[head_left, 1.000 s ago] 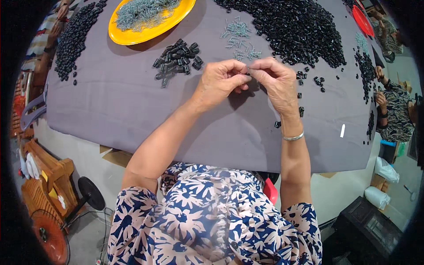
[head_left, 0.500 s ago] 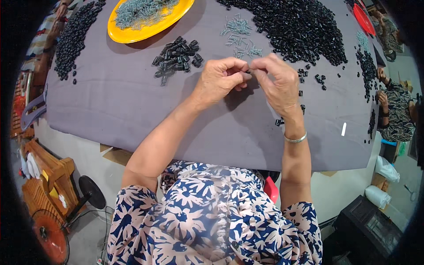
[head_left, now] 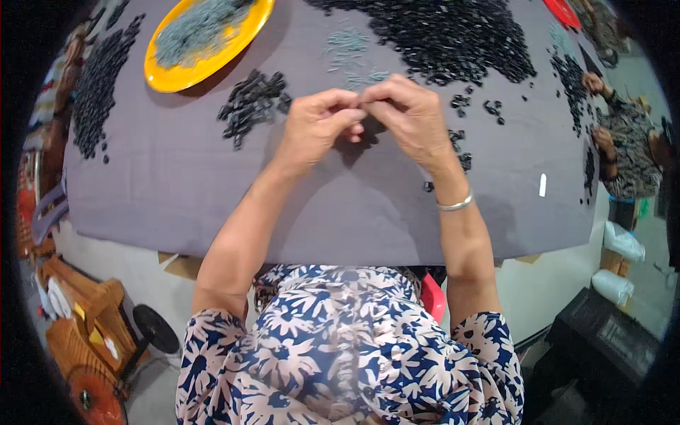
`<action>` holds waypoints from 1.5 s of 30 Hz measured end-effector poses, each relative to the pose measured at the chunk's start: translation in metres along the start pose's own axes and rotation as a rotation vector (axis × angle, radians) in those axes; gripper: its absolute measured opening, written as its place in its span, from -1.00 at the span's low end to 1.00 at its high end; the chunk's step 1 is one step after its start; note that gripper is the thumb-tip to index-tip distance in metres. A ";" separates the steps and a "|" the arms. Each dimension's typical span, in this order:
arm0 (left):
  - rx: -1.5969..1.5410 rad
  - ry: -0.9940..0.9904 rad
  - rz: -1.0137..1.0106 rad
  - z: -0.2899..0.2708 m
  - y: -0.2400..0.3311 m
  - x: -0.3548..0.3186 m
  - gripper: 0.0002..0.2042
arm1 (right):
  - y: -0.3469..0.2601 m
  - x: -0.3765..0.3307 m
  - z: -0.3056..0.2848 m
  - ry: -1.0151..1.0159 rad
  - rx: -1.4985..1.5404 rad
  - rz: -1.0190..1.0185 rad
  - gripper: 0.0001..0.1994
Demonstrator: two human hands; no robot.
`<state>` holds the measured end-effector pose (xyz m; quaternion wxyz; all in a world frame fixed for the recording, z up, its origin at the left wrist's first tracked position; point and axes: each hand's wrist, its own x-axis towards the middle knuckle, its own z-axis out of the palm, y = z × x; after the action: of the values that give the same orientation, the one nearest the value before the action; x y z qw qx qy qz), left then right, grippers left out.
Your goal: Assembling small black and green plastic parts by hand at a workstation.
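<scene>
Both hands have drifted nearer the small heap of black plastic pieces (head_left: 251,105), my left hand (head_left: 319,127) and right hand (head_left: 407,113) pinched fingertip to fingertip over a tiny part (hidden between them), probably mid-joining, needing steady pressing next.

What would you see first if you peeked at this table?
First, the two hands, left hand and right hand, meeting fingertip to fingertip in the middle of the grey cloth; what they pinch is too small to tell. Next, the bright yellow plate of grey-blue bits at the far left, and the big spread of small black pieces at the far right, with a smaller black pile beside the left hand.
</scene>
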<state>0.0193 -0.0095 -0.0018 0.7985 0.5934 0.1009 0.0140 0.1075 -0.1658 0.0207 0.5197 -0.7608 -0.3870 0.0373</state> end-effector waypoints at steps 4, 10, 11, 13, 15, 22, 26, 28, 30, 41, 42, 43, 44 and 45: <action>0.066 -0.016 0.035 -0.005 -0.003 0.003 -0.85 | -0.003 -0.001 0.006 0.028 -0.024 -0.029 -0.92; 0.014 0.031 0.006 -0.001 0.000 0.000 -0.86 | -0.006 -0.003 0.003 0.075 0.029 0.013 -0.93; 0.020 0.037 0.004 -0.002 0.000 0.000 -0.86 | -0.005 -0.003 0.003 0.069 0.000 0.015 -0.94; 0.025 0.041 -0.005 -0.002 -0.002 0.001 -0.86 | -0.003 -0.003 0.005 0.077 0.006 0.011 -0.94; 0.077 0.011 0.032 -0.002 0.000 0.002 -0.85 | -0.003 -0.003 0.005 0.082 0.017 0.004 -0.94; 0.083 -0.005 0.039 -0.005 -0.001 0.003 -0.86 | -0.005 -0.003 0.005 0.037 0.002 -0.010 -0.94; 0.027 0.016 0.042 0.000 -0.001 0.003 -0.87 | -0.005 -0.004 -0.001 0.025 0.110 0.025 -0.91; -0.023 0.048 0.035 -0.002 -0.001 0.002 -0.90 | -0.006 -0.001 -0.012 0.118 0.145 0.032 -0.89; -0.045 0.065 0.022 -0.002 -0.001 0.003 -0.91 | -0.010 0.001 -0.037 0.256 0.120 0.159 -0.86; 0.046 0.061 -0.014 -0.001 0.000 0.005 -0.91 | 0.038 -0.019 -0.087 0.056 -0.348 0.150 -0.89; 0.047 0.059 -0.013 -0.001 -0.001 0.004 -0.90 | 0.035 -0.015 -0.082 0.051 -0.344 0.146 -0.89; 0.049 0.057 -0.012 -0.002 -0.001 0.004 -0.90 | 0.030 -0.010 -0.077 0.022 -0.381 0.137 -0.89; 0.049 0.063 -0.011 -0.002 -0.002 0.003 -0.90 | 0.027 -0.006 -0.074 -0.007 -0.418 0.128 -0.90; 0.056 0.060 -0.017 -0.001 -0.002 0.004 -0.90 | 0.029 -0.003 -0.072 -0.043 -0.447 0.051 -0.90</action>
<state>0.0226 -0.0085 -0.0047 0.7782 0.6141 0.1300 0.0222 0.1545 -0.2275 0.0287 0.3287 -0.8656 -0.3772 -0.0199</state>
